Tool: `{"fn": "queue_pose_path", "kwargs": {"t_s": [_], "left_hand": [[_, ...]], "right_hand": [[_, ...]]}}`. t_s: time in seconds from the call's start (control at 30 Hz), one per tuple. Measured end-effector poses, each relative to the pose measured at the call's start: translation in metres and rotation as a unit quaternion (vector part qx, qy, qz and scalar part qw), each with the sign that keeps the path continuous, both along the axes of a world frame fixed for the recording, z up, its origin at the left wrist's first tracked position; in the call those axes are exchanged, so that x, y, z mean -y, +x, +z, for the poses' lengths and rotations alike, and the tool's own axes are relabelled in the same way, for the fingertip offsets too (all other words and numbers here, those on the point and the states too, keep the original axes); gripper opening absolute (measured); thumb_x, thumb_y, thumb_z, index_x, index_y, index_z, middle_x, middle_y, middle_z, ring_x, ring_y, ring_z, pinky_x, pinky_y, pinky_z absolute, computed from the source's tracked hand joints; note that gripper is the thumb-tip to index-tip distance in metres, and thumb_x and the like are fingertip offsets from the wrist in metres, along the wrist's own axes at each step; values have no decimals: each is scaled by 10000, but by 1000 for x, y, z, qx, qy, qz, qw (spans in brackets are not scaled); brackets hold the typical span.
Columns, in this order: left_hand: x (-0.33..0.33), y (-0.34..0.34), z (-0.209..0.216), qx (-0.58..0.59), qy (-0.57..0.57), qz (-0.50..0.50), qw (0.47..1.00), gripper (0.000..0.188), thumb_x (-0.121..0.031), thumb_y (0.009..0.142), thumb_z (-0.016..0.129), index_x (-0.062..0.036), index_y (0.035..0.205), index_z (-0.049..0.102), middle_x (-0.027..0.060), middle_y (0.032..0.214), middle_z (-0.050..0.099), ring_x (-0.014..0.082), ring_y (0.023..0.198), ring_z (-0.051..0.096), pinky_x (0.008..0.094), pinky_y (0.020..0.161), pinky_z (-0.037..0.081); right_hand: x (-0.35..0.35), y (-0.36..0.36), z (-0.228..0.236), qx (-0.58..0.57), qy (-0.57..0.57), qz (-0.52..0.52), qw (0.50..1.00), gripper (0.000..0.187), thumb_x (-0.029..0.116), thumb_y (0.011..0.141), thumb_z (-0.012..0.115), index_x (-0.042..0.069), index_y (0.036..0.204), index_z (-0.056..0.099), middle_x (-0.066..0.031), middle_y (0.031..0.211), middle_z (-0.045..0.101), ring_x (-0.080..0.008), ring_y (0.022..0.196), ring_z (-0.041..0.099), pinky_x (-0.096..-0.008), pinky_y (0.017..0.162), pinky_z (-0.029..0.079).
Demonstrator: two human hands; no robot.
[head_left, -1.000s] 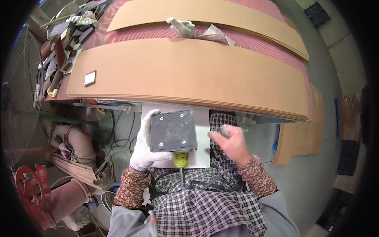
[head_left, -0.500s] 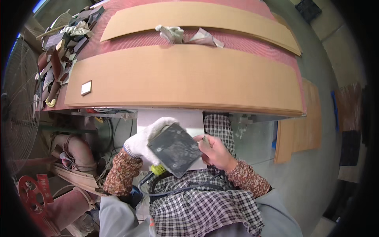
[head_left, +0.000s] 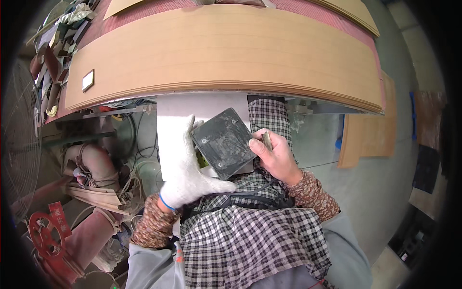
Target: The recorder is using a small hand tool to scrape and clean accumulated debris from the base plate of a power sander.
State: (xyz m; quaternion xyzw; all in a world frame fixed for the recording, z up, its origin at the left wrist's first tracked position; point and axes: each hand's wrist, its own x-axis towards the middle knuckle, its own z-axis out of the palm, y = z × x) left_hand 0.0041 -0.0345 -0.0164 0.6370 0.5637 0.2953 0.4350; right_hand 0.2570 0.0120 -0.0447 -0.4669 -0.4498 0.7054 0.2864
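Note:
In front of my lap is a black square pad, its face turned up, scuffed with pale dust, with screws near its corners. A bit of a yellow-green body shows behind it, so it looks like a power sander turned over; a dark cord runs across my lap. My left hand, in a white knit glove, is along the pad's left side, fingers stretched upward and thumb spread out below the lower corner. My bare right hand is closed at the pad's right corner, pinching a small flat grey-brown piece.
A stack of long tan boards lies on the pink-covered table ahead, with a small white rectangular thing on it. Sanding scraps heap at far left. A fan, pipes and a red handwheel stand left; boards lean right.
My view has tilted, so the table sits higher. My left hand has spread its fingers and loosened from around the pad. My right hand stays at the right corner.

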Motion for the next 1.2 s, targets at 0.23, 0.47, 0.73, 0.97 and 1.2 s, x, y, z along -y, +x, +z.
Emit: {"fn": "queue_pose_path", "kwargs": {"t_s": [0.23,0.47,0.73,0.97,1.2], "left_hand": [[28,52,-2,160,-154,173,960,1271,-318,662,924,30,1569,106,216,1473,466,243,1352,512,450,1243,329],[19,32,-31,19,49,77,996,1268,-301,621,954,57,1546,164,213,1352,524,292,1271,578,420,1085,498],[20,30,-33,88,21,112,990,1162,-257,589,991,62,1498,341,205,1323,562,299,1234,602,408,1066,502],[15,21,-28,-13,44,66,997,1205,-203,580,987,31,1533,287,196,1360,500,296,1266,568,405,1056,512],[15,26,-23,148,17,26,989,1222,-100,548,977,-7,1541,271,183,1426,398,279,1301,542,360,905,647]], "right_hand": [[2,2,8,107,167,61,978,329,312,1068,635,0,1170,604,-48,854,643,-135,783,578,-334,747,506],[-27,20,24,287,337,46,896,225,240,1063,589,19,1020,591,-125,858,604,-291,730,645,-448,684,523],[-25,-9,32,277,535,128,788,209,126,886,799,30,1052,715,-71,903,575,-200,730,647,-313,556,539],[-26,-12,34,254,596,120,752,163,154,881,798,49,895,674,-41,756,539,-190,679,618,-306,534,525],[-65,39,24,506,522,29,686,171,139,956,724,60,825,648,-99,753,595,-257,627,608,-378,516,491]]}}
